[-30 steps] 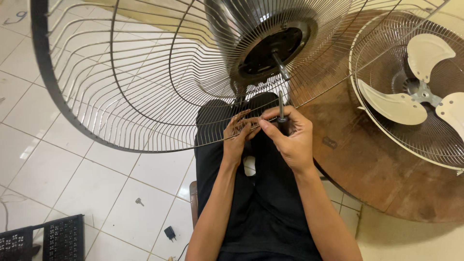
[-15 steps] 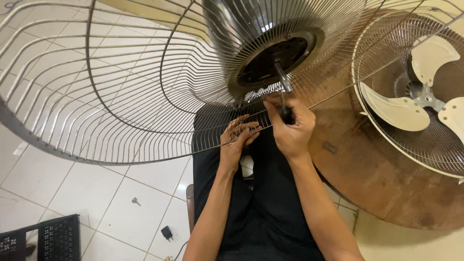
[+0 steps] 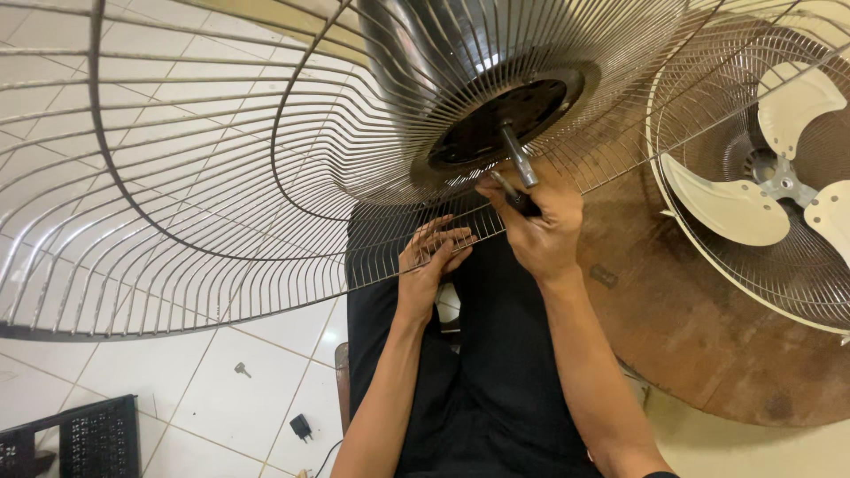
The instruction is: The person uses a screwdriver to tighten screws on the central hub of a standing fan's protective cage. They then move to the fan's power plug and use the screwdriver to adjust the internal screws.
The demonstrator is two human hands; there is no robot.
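My right hand [image 3: 540, 232] is closed on a dark tool [image 3: 521, 200], I think a screwdriver, just under the fan hub [image 3: 505, 124]. My left hand [image 3: 431, 257] pinches the wire guard [image 3: 221, 204]. I should hold the guard steady and turn slowly.

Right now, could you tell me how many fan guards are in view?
2: the large wire guard held above the lap, and a second guard around the white blades on the round wooden table.

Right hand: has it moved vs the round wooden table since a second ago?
Yes. The right hand shifted toward the fan's motor shaft, closer to the wooden table edge.
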